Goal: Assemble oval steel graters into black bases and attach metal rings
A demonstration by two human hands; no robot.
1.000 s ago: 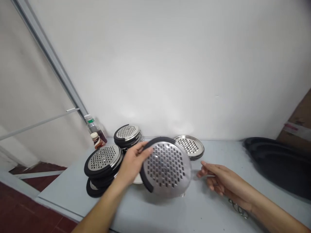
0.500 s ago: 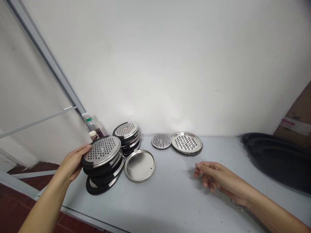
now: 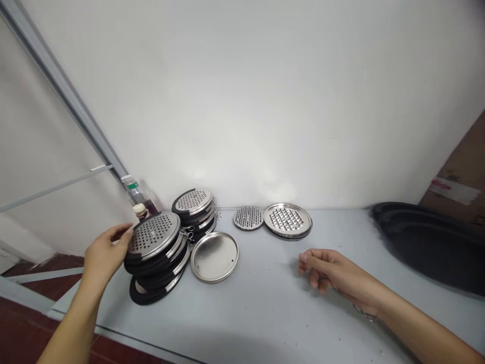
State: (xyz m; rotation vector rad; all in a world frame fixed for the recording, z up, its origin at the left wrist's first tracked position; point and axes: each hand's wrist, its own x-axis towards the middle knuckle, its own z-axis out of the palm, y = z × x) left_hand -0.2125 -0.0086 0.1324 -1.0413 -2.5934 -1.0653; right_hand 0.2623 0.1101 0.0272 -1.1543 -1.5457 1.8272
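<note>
My left hand (image 3: pixel 104 253) is at the left stack, its fingertips touching the black-edged rim of the top round metal grater (image 3: pixel 153 235). Its fingers are bent and apart, not wrapped round the grater. Below lie several more black-rimmed graters (image 3: pixel 155 293), stacked unevenly with wire clips on their right side. Over the grey table, my right hand (image 3: pixel 326 270) hovers with loosely curled fingers and nothing in them. Nearest it is a shiny grater disc set in a round tray (image 3: pixel 288 221). A smaller grater disc (image 3: pixel 248 218) lies beside that. A shallow round metal lid (image 3: pixel 214 257) rests right of the left stack.
Behind the left stack stands a second grater stack (image 3: pixel 193 202). Two bottles, one with a green label (image 3: pixel 133 188) and one with a cream cap (image 3: pixel 140 210), are at the back left. Large black curved trays (image 3: pixel 428 247) and a cardboard box (image 3: pixel 462 177) are at the right.
My left hand has loosened at the top grater and lifted slightly, its fingers drawn back to the rim. The view has shifted a little. My right hand stays about the same.
</note>
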